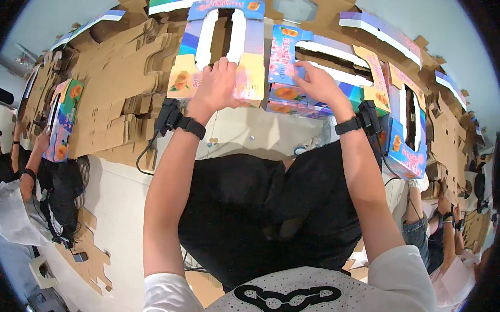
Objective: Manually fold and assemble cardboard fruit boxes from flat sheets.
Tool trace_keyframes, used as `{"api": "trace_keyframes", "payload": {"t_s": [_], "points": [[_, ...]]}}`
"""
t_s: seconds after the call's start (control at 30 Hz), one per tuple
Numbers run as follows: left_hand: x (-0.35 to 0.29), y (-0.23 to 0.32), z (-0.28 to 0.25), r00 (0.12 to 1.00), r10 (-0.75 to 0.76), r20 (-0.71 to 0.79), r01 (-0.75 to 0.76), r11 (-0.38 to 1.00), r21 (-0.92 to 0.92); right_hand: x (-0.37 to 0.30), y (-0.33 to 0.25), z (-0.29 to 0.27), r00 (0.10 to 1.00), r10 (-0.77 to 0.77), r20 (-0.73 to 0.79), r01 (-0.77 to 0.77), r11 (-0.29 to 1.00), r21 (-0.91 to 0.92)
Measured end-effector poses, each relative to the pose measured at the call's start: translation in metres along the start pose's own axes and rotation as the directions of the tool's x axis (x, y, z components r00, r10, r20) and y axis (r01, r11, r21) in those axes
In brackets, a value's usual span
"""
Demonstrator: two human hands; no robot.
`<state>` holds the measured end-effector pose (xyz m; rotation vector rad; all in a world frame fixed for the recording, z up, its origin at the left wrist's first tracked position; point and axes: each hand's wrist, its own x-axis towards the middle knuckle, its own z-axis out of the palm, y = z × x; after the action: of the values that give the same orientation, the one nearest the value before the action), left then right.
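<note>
A colourful printed cardboard fruit box [250, 88] with a long open slot in its top lies in front of me. My left hand [217, 85] is closed on its near yellow end, fingers at the slot's edge and thumb low on the front. Just right of it lies a second fruit box [283, 56], turned sideways, with blue and yellow ends. My right hand [320, 83] reaches over this box, thumb and index finger apart at the blue end panel. Its other fingers are partly hidden. Both wrists wear black straps with small devices.
Flat brown cardboard sheets [109, 86] are stacked at left. Another printed box [406, 139] stands at right, with more brown cardboard [445, 143] beyond. Further printed boxes line the back. Co-workers sit at both sides; one person's hand [42, 140] touches a box [62, 123] at left.
</note>
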<state>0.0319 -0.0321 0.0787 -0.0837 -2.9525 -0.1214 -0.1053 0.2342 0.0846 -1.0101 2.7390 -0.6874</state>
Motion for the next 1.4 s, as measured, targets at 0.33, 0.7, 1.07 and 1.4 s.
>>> {"api": "trace_keyframes", "payload": {"t_s": [0.33, 0.7, 1.07, 1.4], "points": [[0.005, -0.003, 0.049, 0.977, -0.028, 0.211, 0.041, 0.998, -0.057, -0.006, -0.008, -0.004, 0.999, -0.002, -0.039, 0.0, 0.999, -0.044], [0.005, -0.009, 0.088, 0.965, 0.03, 0.26, -0.046, 0.997, 0.056, 0.002, 0.01, 0.008, 0.986, -0.107, -0.124, 0.108, 0.994, 0.008], [0.016, 0.013, 0.063, 0.998, -0.04, -0.049, 0.024, 0.959, -0.281, -0.014, 0.075, -0.045, 0.983, 0.17, 0.065, -0.145, 0.946, -0.291], [0.017, 0.069, 0.05, 0.959, 0.253, -0.126, -0.272, 0.947, -0.17, 0.009, 0.058, -0.021, 0.927, 0.214, 0.306, -0.055, 0.888, -0.456]]}}
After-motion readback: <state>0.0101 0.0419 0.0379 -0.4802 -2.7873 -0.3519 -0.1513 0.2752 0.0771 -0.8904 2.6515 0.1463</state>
